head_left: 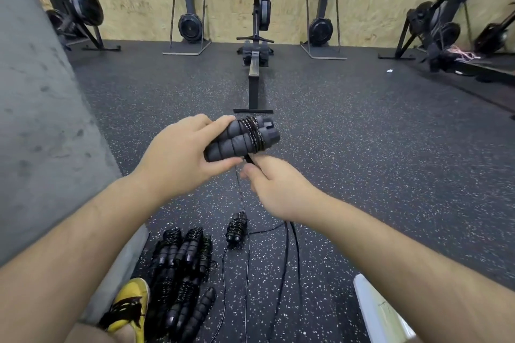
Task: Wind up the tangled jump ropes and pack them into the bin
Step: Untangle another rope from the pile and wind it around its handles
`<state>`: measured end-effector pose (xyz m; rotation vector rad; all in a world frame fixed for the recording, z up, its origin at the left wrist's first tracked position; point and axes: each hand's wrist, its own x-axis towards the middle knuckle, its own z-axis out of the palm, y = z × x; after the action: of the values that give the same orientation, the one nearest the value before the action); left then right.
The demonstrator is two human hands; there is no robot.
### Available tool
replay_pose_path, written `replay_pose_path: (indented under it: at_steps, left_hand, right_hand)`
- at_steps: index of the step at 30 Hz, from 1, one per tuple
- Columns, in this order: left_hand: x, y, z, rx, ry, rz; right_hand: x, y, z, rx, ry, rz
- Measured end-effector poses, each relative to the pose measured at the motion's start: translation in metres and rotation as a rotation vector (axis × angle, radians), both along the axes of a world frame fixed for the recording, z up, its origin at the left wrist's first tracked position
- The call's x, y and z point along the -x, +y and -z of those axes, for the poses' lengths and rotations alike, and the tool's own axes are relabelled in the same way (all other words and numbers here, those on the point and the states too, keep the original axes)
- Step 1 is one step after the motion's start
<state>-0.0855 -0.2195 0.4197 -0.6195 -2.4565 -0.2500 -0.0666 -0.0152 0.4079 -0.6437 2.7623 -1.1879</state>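
Observation:
My left hand (pixel 181 153) grips a pair of grey foam jump rope handles (pixel 239 138) held side by side, with several turns of black cord wound round them. Just below, my right hand (pixel 274 184) pinches the loose cord (pixel 242 198), which hangs down to the floor. Wound-up black jump ropes (pixel 181 262) lie in a pile on the floor at lower left. One more wound rope (pixel 236 228) lies apart beside the pile. Loose black cords (pixel 287 259) trail across the floor below my right arm. A white bin (pixel 370 306) shows its corner at lower right.
A grey concrete wall (pixel 36 120) runs along the left. A rowing machine (pixel 255 58) stretches ahead on the speckled rubber floor, with other black gym machines (pixel 192 22) along the wooden back wall. My yellow shoe (pixel 131 303) is at the bottom left.

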Motion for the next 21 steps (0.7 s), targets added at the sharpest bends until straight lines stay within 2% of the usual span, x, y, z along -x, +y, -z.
replay_pose_path:
  at_steps: [8, 11, 16, 21]
  left_hand:
    - [0.019, -0.02, 0.011, 0.19, 0.004, -0.115]
    - [0.02, -0.021, 0.011, 0.231, -0.016, -0.114]
    - [0.019, -0.017, 0.015, 0.273, -0.031, -0.041]
    - [0.013, -0.008, 0.015, 0.317, -0.07, 0.041]
  right_hand:
    - [-0.013, 0.009, -0.02, -0.169, 0.067, -0.029]
    - [-0.014, 0.014, -0.028, -0.255, 0.183, -0.029]
    - [-0.003, 0.025, -0.033, -0.478, 0.481, -0.002]
    - [0.01, 0.033, -0.034, -0.468, 0.575, -0.029]
